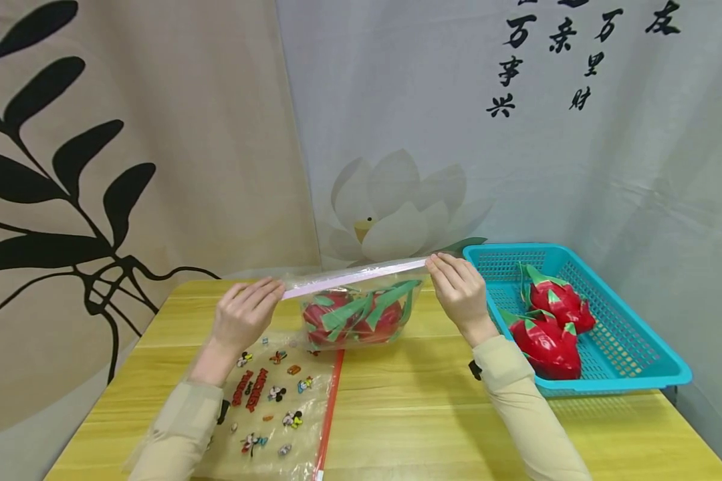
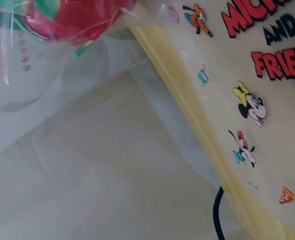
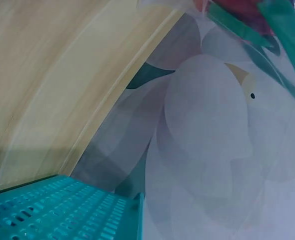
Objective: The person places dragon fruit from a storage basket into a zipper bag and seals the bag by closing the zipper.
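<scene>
A clear zip bag [image 1: 355, 277] with a pale lilac strip along its top hangs above the table, and inside it are two red dragon fruits [image 1: 331, 317] with green leaf tips. My left hand [image 1: 247, 312] pinches the left end of the strip; my right hand [image 1: 459, 288] pinches the right end, which sits higher. Part of the bagged fruit [image 2: 80, 20] shows at the top of the left wrist view, and its green leaves [image 3: 282, 30] show at the upper right of the right wrist view.
Flat on the table, partly under my left arm, lies a second clear bag [image 1: 303, 404] with cartoon prints and a red zip edge. A turquoise basket [image 1: 628, 327] at the right holds two more dragon fruits [image 1: 547, 347]. Behind the table hangs a printed curtain [image 1: 391, 120].
</scene>
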`<state>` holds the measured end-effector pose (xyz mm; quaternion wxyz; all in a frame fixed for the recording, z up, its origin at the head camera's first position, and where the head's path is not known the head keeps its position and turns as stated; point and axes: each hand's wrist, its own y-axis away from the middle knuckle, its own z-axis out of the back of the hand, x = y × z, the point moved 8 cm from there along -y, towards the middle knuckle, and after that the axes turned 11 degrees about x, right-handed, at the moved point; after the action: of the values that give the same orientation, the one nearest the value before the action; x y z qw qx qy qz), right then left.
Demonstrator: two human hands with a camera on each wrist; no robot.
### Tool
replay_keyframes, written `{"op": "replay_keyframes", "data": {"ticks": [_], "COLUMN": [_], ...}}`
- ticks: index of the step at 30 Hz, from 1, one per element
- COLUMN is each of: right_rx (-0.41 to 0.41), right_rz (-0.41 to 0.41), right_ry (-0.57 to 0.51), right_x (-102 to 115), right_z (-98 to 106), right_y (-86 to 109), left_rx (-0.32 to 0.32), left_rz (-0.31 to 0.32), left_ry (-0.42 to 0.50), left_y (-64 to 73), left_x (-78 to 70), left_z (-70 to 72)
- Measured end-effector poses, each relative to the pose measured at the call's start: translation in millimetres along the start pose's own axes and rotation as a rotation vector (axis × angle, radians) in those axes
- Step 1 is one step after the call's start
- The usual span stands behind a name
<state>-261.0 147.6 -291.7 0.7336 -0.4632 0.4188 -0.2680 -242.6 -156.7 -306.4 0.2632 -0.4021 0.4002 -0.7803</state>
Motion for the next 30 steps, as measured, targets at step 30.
{"op": "replay_keyframes", "data": {"ticks": [30], "right_rx": [1.018], "right_rz": [-0.414], "right_ry": [-0.171], "right_x": [-48], "right_z": [-9], "right_y": [44.7], "left_rx": [1.042], "left_rz": [0.262], "left_ry": [0.199], "left_y": [-18.6], "left_x": [-52.8], "left_z": [-87.9]}}
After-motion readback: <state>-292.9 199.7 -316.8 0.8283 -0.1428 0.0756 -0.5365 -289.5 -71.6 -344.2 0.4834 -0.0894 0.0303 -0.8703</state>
